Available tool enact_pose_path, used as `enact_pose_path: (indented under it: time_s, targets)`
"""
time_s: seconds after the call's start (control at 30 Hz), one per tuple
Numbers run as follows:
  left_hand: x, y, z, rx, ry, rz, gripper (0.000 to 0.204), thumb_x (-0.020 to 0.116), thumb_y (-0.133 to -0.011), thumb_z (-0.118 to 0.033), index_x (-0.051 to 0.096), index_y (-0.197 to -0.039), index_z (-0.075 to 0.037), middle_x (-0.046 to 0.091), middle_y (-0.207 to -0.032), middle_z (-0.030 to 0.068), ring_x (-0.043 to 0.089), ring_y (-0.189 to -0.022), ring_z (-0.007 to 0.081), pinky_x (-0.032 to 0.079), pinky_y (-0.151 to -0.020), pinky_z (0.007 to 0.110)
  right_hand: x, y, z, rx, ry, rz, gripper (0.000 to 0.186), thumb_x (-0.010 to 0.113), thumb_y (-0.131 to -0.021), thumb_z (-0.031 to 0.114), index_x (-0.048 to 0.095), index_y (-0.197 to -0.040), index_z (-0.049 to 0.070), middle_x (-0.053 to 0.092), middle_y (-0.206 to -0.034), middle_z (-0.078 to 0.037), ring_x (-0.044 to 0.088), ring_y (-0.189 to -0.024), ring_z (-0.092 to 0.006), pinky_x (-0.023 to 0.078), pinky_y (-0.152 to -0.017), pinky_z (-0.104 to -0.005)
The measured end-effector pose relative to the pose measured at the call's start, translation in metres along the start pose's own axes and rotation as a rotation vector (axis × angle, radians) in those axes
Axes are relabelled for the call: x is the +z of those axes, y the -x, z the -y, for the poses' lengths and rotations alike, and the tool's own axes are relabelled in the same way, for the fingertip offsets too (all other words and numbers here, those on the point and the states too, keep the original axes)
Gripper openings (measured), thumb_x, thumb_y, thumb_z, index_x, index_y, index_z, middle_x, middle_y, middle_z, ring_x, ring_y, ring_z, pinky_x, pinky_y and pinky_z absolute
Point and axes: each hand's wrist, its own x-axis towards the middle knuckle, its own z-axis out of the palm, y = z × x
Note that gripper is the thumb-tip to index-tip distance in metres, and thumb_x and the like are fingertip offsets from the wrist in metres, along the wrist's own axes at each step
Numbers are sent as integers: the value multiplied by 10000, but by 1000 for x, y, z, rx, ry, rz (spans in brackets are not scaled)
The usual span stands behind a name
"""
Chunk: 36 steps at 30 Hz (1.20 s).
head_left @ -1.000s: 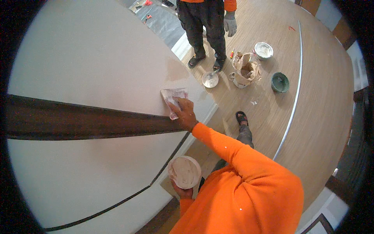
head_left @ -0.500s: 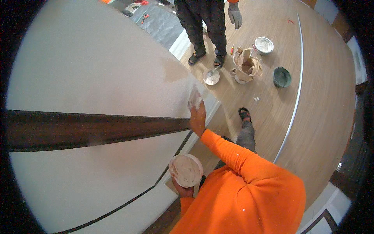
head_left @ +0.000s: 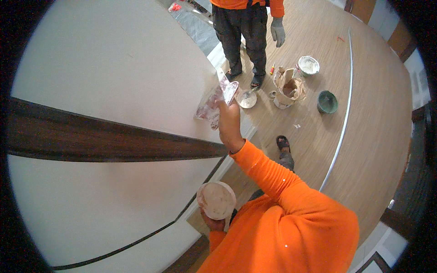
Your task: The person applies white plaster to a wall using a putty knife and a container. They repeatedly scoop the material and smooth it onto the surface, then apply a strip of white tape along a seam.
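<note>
My left hand (head_left: 214,221) is closed around the underside of a round pale tub (head_left: 216,200) with beige paste inside, held level at my waist. Stretched out in front, my right hand (head_left: 231,123) grips a crumpled sheet of clear plastic (head_left: 209,109) smeared with pale paste. A flat, whitish piece sticks up past the fingers; its kind is unclear. Behind the plastic is the white wall (head_left: 114,73); whether the two touch cannot be told. A dark brown band (head_left: 100,136) runs along the wall below this hand.
Facing me stands a person in dark trousers (head_left: 241,36) with a gloved hand. On the wood-look floor (head_left: 378,113) are a paste bowl (head_left: 247,99), a paper bag (head_left: 289,88) in a bucket, a white bucket (head_left: 308,66), a dark green bucket (head_left: 327,102) and a long white strip (head_left: 349,95).
The view has tilted a little. My right hand has shifted up slightly, and the plastic now hangs spread out instead of bunched. My left hand still holds the tub.
</note>
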Motion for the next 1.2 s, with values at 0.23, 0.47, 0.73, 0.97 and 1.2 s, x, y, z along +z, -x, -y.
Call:
enact_pose_path:
  time_s: [0.23,0.47,0.73,0.97,1.2]
  targets:
    - [-20,-2,5,20,-12,11,623,470,-984,-519,407,-1486,-156,451,-1495,73,442,-1361,312,393,-1120,524,-34,25,-31,-455,498,-56,466,498,-955,33,472,-1418,-10,551,-1344,-184,531,-1237,-296,395,-1079,-394]
    - [-4,4,-6,-19,-53,-72,634,454,-983,-541,402,-1492,-166,442,-1507,63,433,-1369,308,376,-1133,517,-46,-1,-103,-801,824,-47,614,542,-866,-49,467,-1457,99,446,-1450,-208,419,-1318,-401,316,-1123,-472]
    - [-8,5,-8,0,-100,-61,640,448,-982,-549,399,-1495,-169,437,-1510,62,430,-1372,307,373,-1134,520,-11,-17,-121,-795,867,-55,713,688,-794,26,464,-1460,144,390,-1496,-204,374,-1344,-421,292,-1108,-542]
    - [-8,1,-8,2,-108,-47,641,442,-984,-551,396,-1497,-169,436,-1510,64,429,-1372,307,373,-1134,521,-48,26,-119,-752,758,169,652,634,-842,30,449,-1460,128,412,-1471,-208,411,-1318,-422,316,-1106,-514]
    - [-2,-5,-7,2,-132,-3,642,436,-986,-553,394,-1498,-168,434,-1510,65,429,-1373,306,372,-1134,521,-23,-17,-106,-752,944,-58,674,612,-830,-7,428,-1468,108,394,-1487,-217,405,-1333,-426,309,-1107,-529]
